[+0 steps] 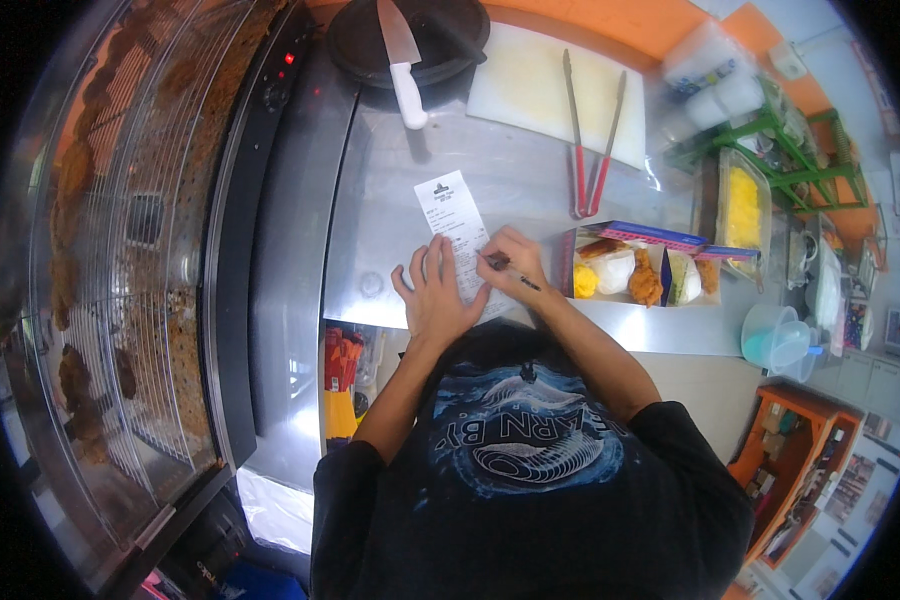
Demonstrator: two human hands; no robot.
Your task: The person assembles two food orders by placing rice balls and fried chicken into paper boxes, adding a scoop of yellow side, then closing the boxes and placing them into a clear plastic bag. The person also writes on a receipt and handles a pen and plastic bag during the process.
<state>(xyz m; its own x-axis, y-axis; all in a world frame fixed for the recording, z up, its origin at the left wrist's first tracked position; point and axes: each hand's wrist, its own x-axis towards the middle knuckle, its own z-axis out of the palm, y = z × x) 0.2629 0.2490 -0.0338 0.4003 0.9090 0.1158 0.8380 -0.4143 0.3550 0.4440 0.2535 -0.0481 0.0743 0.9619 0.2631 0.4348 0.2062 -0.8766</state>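
Note:
A long white paper receipt (pixel 455 205) lies on the steel counter (pixel 380 200) in front of me. My left hand (pixel 438 293) rests flat on its left side, fingers spread, holding nothing. Closed round a dark marker pen (pixel 522 277), my right hand (pixel 515 262) sits on the receipt's right edge; the pen's tip is hidden by the fingers. Just right of that hand stand open food boxes (pixel 692 241) with blue and purple lids. Inside them I see white rice (pixel 613 271), fried chicken (pixel 645 283) and something yellow (pixel 584 280).
Red-handled tongs (pixel 595 185) lie partly on a white cutting board (pixel 510 80). A white-handled knife (pixel 407 92) rests across a dark round pan (pixel 350 45). Left stands a glass-sided display warmer (pixel 235 200) with wire racks. At right are a yellow-filled tub (pixel 743 205) and a teal plastic container (pixel 765 335).

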